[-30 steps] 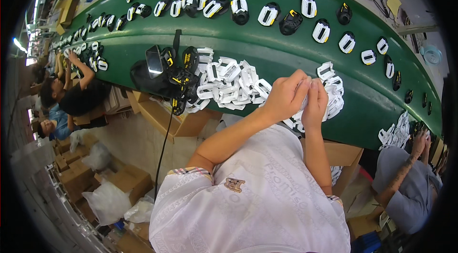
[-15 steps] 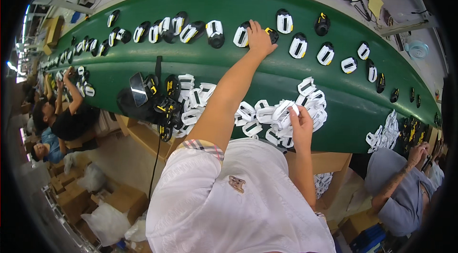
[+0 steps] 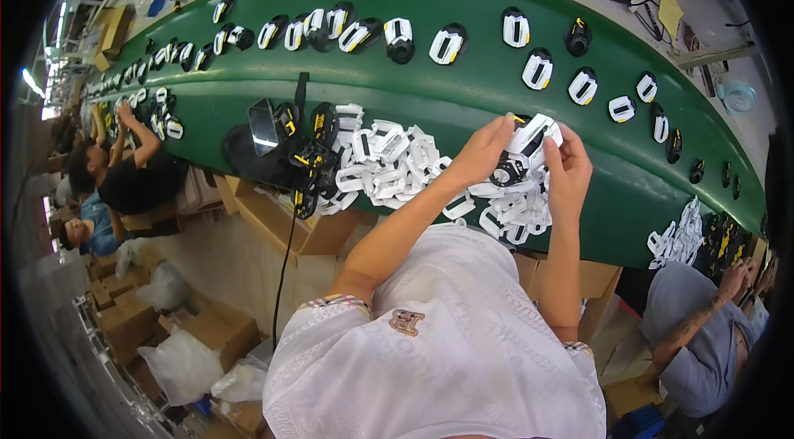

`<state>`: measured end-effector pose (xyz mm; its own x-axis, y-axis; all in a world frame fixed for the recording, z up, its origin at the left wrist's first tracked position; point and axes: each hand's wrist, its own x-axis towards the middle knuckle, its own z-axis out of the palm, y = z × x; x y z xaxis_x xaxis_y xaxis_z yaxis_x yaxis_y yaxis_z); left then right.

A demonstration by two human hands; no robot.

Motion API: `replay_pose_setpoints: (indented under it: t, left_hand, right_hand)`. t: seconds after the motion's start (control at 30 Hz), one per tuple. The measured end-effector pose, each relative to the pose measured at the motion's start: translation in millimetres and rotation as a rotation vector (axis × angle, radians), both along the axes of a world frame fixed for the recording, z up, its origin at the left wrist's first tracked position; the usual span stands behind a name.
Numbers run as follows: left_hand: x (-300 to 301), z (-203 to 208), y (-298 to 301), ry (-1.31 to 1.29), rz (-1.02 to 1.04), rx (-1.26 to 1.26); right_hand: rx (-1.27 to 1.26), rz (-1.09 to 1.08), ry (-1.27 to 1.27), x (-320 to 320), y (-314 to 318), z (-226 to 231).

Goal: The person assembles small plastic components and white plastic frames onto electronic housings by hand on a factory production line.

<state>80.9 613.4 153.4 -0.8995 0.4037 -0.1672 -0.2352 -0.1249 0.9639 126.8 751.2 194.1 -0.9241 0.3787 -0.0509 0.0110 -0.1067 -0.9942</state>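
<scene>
Just above a heap of white plastic frames point(image 3: 393, 159), both my hands meet at chest height. My left hand point(image 3: 482, 153) is closed on a black plastic body point(image 3: 508, 171) with a bit of yellow at its top. A white frame point(image 3: 539, 133) lies against that body, pinched by my right hand point(image 3: 569, 164). Whether the two pieces are fastened together I cannot tell. Under my hands more loose white frames cover the near edge of the green conveyor belt point(image 3: 463, 100).
Rows of black bodies with white frames point(image 3: 447, 43) lie along the belt. Left of the heap are black-and-yellow bodies point(image 3: 308, 159) and a phone point(image 3: 263, 126) on a black bag. A co-worker point(image 3: 703, 323) sits at right, others point(image 3: 124, 166) at far left. Cardboard boxes point(image 3: 219, 327) stand below.
My left hand has come back from the far side of the belt with a black body. My right hand has lifted a white frame from the heap to meet it.
</scene>
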Motion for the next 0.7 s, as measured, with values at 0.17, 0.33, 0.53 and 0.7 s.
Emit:
replay_pose_setpoints:
  t: [0.17,0.33,0.53,0.7]
  left_hand:
    - [11.9,18.5,-15.9,-0.011,-0.036,0.086]
    - [24.3,37.9,-16.5,-0.033,-0.081,0.040]
    - [31.4,43.2,-10.3,0.073,-0.152,0.038]
    - [40.2,44.2,-14.1,0.416,0.089,-0.261]
  right_hand:
    - [0.282,0.186,0.034,7.7,-3.8,12.3]
    - [0.156,0.098,0.043,25.0,-11.1,14.1]
    - [-0.155,0.150,-0.198,40.7,-5.2,14.5]
    - [0.097,0.064,-0.072,42.0,-21.3,7.5]
